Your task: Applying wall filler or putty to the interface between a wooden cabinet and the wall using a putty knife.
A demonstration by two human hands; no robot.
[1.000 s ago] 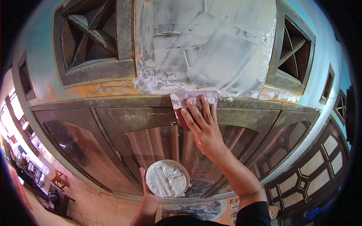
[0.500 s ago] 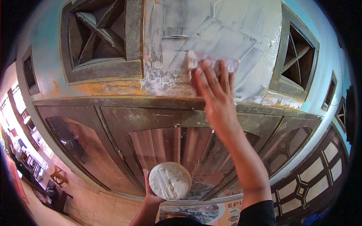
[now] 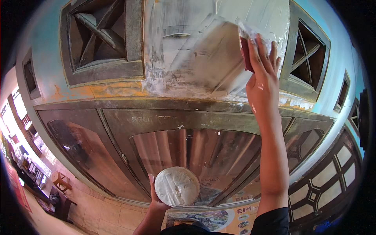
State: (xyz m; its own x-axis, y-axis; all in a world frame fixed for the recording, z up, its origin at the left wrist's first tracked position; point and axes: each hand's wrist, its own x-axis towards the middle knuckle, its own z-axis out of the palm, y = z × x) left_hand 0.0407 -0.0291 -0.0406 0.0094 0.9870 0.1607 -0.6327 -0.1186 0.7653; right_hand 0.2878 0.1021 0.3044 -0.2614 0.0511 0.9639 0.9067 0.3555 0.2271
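Observation:
My right hand (image 3: 263, 72) is raised high against the wall and grips a flat dark-red putty spreader (image 3: 245, 51), smeared white along its upper edge. The fingers lie stretched over its back, and the spreader is tilted on a smeared wall panel (image 3: 188, 58) coated with whitish-grey putty. Low in the middle, my left hand (image 3: 156, 200) holds a round tub of white putty (image 3: 177, 187) with its open top facing me. The thumb shows along the tub's left side; the other fingers are hidden beneath it.
Wooden vents with crossed slats flank the panel, one at left (image 3: 100, 35) and one at right (image 3: 307, 53). Below runs a brown wooden frame (image 3: 176, 117) with glass panes and curtains behind. A small wooden stool (image 3: 61, 181) stands on the tiled floor at lower left.
My right hand has swept the spreader right and upward across the panel, and the putty behind it now looks thinner and browner. My left hand and the tub have barely moved.

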